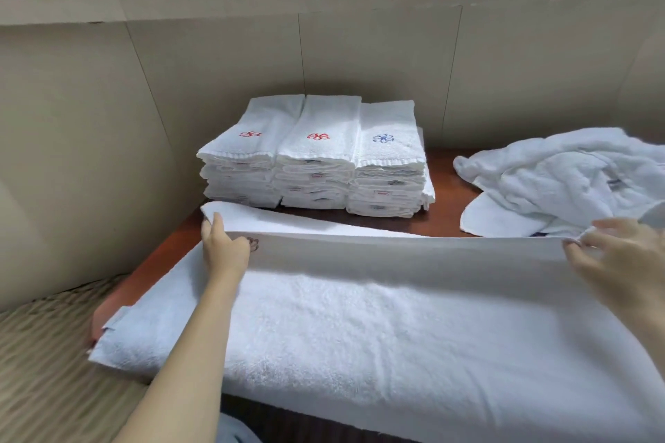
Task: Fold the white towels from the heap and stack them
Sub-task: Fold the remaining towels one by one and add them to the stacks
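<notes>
Beige wall panels are backing a red-brown table point(446, 191) where three folded stacks point(316, 155) are standing. In front of the stacks, a white towel point(360, 316) is lying with its long axis running left to right. The left hand point(225, 248) and right hand point(619, 259) are each pinching one end of its raised far edge, with the rest of the cloth spreading below the grips toward the person. Right of the stacks, the heap point(561, 176) is waiting.

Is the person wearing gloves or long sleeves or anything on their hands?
No gloves. The left hand and right hand are bare, with no rings showing. The left forearm has no sleeve or watch. The right arm is mostly out of the picture.
</notes>
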`<state>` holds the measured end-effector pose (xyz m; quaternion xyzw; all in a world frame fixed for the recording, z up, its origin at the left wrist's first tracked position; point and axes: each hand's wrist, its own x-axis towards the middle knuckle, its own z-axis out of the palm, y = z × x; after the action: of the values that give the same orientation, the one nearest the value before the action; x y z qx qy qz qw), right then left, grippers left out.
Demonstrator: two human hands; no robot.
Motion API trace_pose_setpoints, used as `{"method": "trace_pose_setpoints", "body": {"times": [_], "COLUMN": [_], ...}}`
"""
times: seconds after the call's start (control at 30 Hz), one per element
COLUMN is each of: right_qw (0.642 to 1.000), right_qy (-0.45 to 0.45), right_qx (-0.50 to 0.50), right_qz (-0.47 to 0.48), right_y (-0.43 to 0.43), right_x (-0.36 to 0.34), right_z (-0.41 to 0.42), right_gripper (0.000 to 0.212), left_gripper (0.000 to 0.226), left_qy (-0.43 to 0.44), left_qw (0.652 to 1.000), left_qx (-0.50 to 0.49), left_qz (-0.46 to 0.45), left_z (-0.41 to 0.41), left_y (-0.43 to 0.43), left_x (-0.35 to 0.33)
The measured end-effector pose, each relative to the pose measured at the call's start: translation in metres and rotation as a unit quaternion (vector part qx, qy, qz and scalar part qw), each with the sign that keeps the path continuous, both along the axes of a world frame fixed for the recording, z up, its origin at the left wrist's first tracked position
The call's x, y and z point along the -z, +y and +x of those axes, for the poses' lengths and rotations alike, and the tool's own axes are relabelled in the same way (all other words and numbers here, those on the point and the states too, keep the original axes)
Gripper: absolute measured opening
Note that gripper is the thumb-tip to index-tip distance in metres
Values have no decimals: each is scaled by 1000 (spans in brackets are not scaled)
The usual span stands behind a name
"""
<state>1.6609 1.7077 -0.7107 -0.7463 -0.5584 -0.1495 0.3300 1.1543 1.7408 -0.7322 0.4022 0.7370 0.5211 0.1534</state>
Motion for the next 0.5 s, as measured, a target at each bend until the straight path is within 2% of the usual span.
{"method": "trace_pose_setpoints", "body": {"times": [0.07, 0.17, 0.23, 0.33, 0.43, 0.5], "right_qw": [999, 989, 972, 947, 951, 954], "right_qy": [-12, -8, 77, 175, 137, 108], "right_qx": [-20, -1, 6, 36, 64, 75], "right_qz": [-33, -146, -224, -268, -270, -268], "right_y": [-6, -18, -18, -14, -16, -19], "right_x": [-3, -13, -16, -10, -4, -2], "right_z": [1, -1, -2, 3, 10, 14], "right_gripper": [33, 30, 38, 50, 37, 25], "left_gripper": [66, 61, 57, 40, 38, 44], "left_qy": [3, -2, -32, -61, -54, -16], "left_qw": [999, 997, 995, 990, 991, 992], "left_qx": [-33, -65, -78, -81, -72, -100], "left_qz": [-2, -34, -61, -93, -102, -78], "left_z": [-3, -10, -17, -27, -33, -33], "left_y": [-3, -6, -8, -9, -10, -15], "left_x": [3, 6, 4, -1, -1, 0]}}
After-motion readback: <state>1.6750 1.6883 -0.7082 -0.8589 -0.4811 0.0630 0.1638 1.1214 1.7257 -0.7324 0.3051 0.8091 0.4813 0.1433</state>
